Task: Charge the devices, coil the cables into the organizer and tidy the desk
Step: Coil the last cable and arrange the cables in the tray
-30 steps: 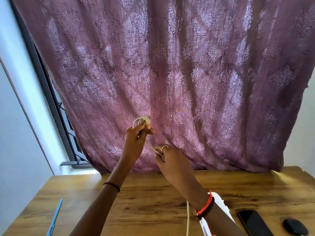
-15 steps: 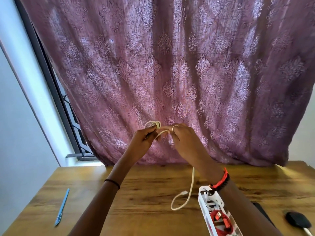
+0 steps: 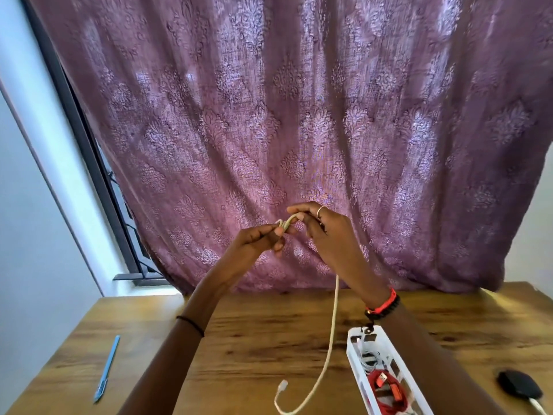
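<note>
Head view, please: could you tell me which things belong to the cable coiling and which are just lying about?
In the job: white cable, pinched by left hand and right hand; white organizer holding a red cable.
Lying about: blue pen, black oval object, both on the wooden desk.

1. No writing, brand, number or sign can be read anywhere in view.
2. The white organizer (image 3: 354, 363), the pale cable (image 3: 332, 324) and the blue pen (image 3: 108, 365) show no legible marking.
3. The purple curtain (image 3: 299, 115) carries only a woven floral pattern, not lettering.
</note>
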